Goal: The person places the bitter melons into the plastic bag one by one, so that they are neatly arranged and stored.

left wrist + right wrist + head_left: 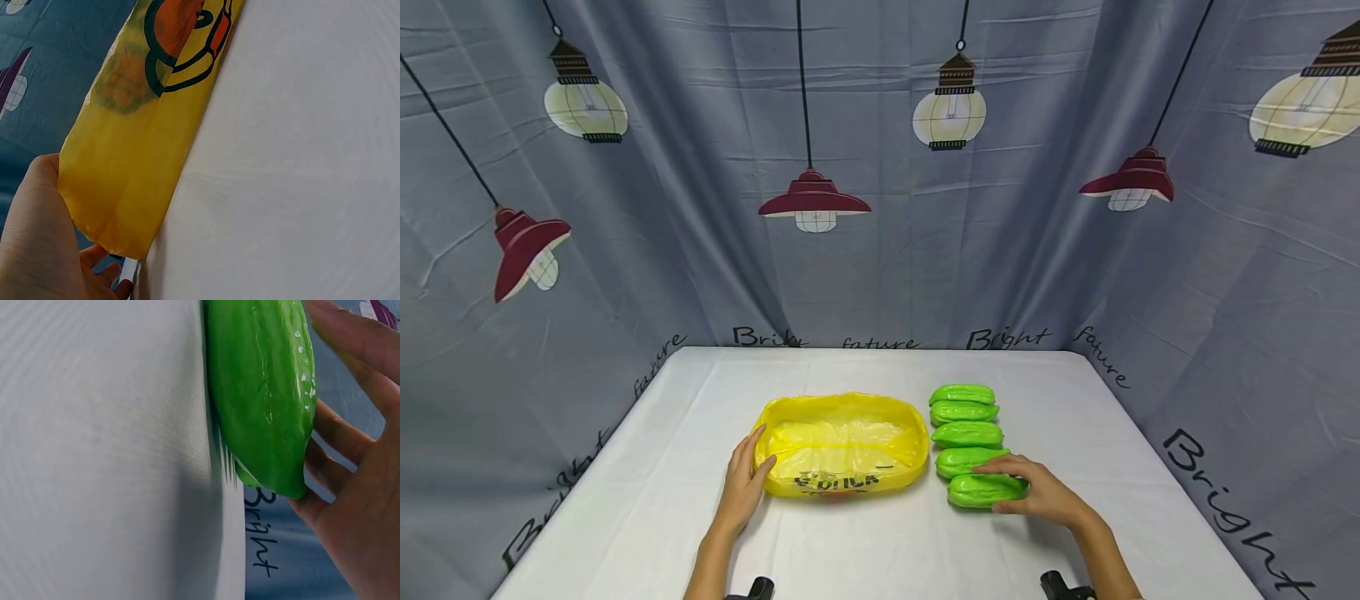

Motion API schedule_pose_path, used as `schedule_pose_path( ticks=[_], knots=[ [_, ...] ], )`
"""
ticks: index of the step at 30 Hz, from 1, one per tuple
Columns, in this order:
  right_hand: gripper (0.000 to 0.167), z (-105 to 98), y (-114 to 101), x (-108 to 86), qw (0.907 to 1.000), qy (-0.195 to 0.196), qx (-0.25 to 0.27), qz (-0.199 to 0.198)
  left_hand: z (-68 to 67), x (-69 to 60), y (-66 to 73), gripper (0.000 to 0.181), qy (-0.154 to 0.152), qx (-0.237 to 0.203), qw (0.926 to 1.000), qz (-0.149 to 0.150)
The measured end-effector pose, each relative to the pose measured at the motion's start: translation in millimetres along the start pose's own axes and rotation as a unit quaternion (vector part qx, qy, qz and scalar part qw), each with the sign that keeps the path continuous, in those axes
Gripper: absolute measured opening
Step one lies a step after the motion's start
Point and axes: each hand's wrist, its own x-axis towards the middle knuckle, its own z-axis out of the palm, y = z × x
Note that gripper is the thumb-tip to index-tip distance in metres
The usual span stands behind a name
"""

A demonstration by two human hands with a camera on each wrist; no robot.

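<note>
Hanging behind the yellow bag and well off to both sides of it, a grey-blue curtain printed with red and cream lamps dwarfs everything. Beneath the bag spreads a white tabletop. The bag itself lies with its mouth gaping wide, dark lettering across its near side. To its right, five glossy green vegetables lie crosswise, one after another from far to near, each close to its neighbour. At the bag's left end I see the person's left hand, fingers and thumb bent round the edge, holding it. To the right of the bag, the right hand curves about the right end of the nearest vegetable, fingers over the far side, thumb along the near one; how firmly it grips, I can't tell.
</note>
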Motion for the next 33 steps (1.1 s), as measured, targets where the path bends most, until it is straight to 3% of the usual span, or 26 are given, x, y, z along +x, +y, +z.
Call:
schedule_pose_path(
  ticks=[9,24,33],
  knots=[
    [0.047,1.3,5.3,-1.5,0.9997,-0.015,0.018,-0.003,0.2,-0.8,-0.6,0.054,-0.004,0.001,1.0,-0.006],
    [0.043,2.3,4.9,-2.7,0.9996,-0.028,-0.001,0.003,-0.3,-0.3,0.1,0.053,-0.001,0.006,1.0,-0.001],
    [0.043,1.4,3.1,-3.4,0.9988,-0.046,0.017,0.007,-0.4,-0.7,1.3,0.053,-0.009,0.012,0.9998,-0.014]
  ],
)
